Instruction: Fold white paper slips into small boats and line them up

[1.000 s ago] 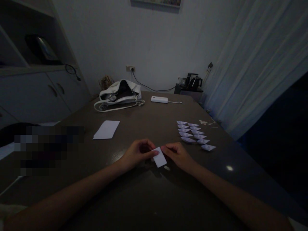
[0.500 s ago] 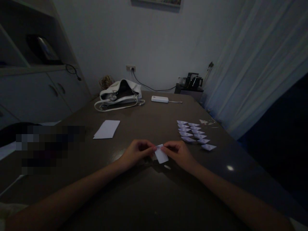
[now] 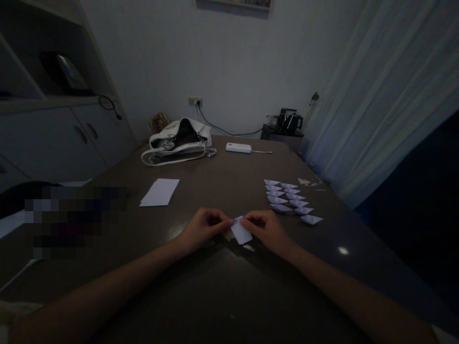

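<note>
A small folded piece of white paper (image 3: 241, 233) is held just above the table, between my two hands. My left hand (image 3: 206, 230) pinches its upper left edge between thumb and fingers. On the opposite side, my right hand (image 3: 268, 231) grips the upper right edge, its thumb lying over the paper. To the right stand several folded paper boats (image 3: 275, 194) in two slanting columns. A stack of white paper sheets (image 3: 159, 192) lies on the left part of the table.
Farther back on the brown table (image 3: 222, 291) are a white handbag (image 3: 179, 141) and a white power bank (image 3: 238, 148) with a short cable. Paper scraps (image 3: 304, 182) lie near the right edge. Beyond the table, a black kettle (image 3: 292, 123) stands on a small cabinet.
The folded paper's lower end has shifted very slightly down and to the right. Both hands keep their pinch in nearly the same place.
</note>
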Motion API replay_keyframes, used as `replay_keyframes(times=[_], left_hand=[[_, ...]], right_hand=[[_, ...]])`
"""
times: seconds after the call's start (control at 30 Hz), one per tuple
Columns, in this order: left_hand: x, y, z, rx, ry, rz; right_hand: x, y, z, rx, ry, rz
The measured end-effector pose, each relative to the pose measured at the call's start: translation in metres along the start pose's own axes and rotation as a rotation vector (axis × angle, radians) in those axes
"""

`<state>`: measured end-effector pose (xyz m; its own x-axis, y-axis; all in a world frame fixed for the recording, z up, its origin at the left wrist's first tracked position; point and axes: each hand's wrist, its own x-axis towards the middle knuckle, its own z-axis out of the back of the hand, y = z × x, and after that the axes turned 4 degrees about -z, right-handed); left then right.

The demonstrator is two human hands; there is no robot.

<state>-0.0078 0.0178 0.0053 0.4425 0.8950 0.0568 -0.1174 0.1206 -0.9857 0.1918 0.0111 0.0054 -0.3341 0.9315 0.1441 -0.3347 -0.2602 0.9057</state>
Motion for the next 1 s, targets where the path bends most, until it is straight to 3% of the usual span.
replay_keyframes(times=[0.8,1.0], left_hand=[[-0.0003,0.0007,0.0002,0.009,0.028,-0.022],[-0.0039,-0.008,-0.001,-0.007,0.007,0.002]], right_hand=[[0.0,0.0021,0.0021,0.023,-0.022,-0.006],[0.0001,0.0012,0.0015,0.053,-0.01,-0.006]])
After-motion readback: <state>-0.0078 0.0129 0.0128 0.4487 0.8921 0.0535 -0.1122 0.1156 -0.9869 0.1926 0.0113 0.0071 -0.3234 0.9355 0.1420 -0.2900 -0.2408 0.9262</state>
